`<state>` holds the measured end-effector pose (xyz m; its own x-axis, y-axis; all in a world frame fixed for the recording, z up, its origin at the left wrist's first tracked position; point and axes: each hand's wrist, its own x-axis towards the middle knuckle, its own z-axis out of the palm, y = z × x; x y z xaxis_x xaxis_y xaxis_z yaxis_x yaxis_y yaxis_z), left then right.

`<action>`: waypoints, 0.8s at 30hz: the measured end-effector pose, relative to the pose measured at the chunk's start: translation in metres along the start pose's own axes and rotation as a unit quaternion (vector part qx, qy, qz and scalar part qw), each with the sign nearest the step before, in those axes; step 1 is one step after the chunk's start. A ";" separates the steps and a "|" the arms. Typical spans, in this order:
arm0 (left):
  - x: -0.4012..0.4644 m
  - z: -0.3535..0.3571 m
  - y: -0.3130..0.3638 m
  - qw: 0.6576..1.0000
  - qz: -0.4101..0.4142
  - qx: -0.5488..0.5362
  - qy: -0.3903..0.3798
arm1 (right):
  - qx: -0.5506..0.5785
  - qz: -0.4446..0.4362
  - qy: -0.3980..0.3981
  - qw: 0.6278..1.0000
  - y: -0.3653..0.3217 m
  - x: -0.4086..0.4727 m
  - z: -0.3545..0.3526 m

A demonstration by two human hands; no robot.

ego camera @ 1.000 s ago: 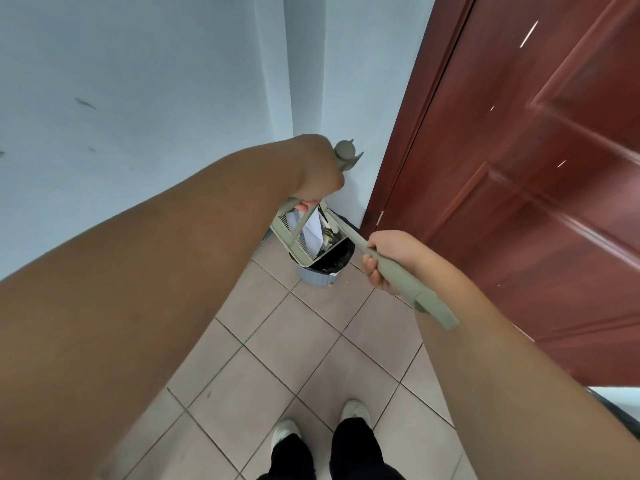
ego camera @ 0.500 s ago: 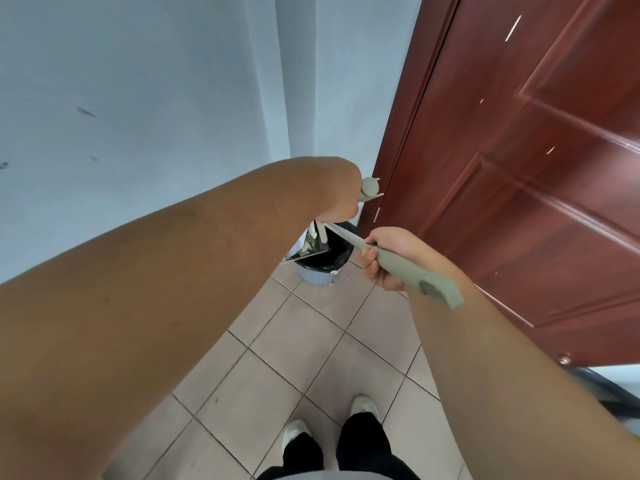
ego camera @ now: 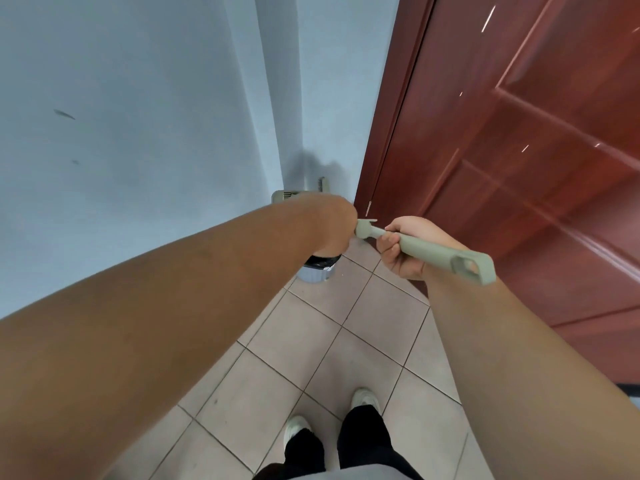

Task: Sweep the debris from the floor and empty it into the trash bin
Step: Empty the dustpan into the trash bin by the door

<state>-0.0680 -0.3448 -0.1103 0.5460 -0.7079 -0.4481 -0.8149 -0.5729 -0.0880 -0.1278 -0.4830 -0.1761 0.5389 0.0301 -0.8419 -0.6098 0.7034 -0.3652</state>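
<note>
Grey-green dustpan (ego camera: 287, 196) raised higher above trash bin (ego camera: 317, 271), right hand (ego camera: 405, 251) gripping broom handle (ego camera: 433, 252), left hand's grip hidden.

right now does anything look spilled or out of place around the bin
No spill shows. One pale speck lies on the floor tiles just right of the trash bin; too small to identify. The left forearm hides most of the bin and the dustpan.

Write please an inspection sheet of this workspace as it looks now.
Surface: beige tiled floor, no debris visible.
Job's things: small grey trash bin with black liner in the corner, mostly hidden by the forearm; sage-green dustpan raised above it; sage-green plastic handle.
Clutter: nothing seen.
Grippers: right hand closed on the handle; left hand hides its fingers.
Cables: nothing seen.
Surroundings: pale blue wall, reddish-brown wooden door, white shoes.
</note>
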 end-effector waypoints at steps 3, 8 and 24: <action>-0.005 0.013 0.001 1.000 0.002 -0.010 -0.014 | -0.010 -0.008 0.005 1.000 -0.003 -0.003 -0.002; -0.010 0.028 0.001 0.999 -0.002 -0.035 -0.029 | -0.009 -0.001 0.016 1.000 -0.006 -0.001 0.002; -0.025 0.051 0.015 0.998 0.003 -0.023 -0.051 | -0.014 -0.004 0.016 1.000 -0.024 -0.009 0.021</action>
<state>-0.1039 -0.3146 -0.1459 0.5165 -0.6665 -0.5375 -0.8069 -0.5889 -0.0451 -0.1058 -0.4850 -0.1509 0.5251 0.0028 -0.8510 -0.6221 0.6836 -0.3816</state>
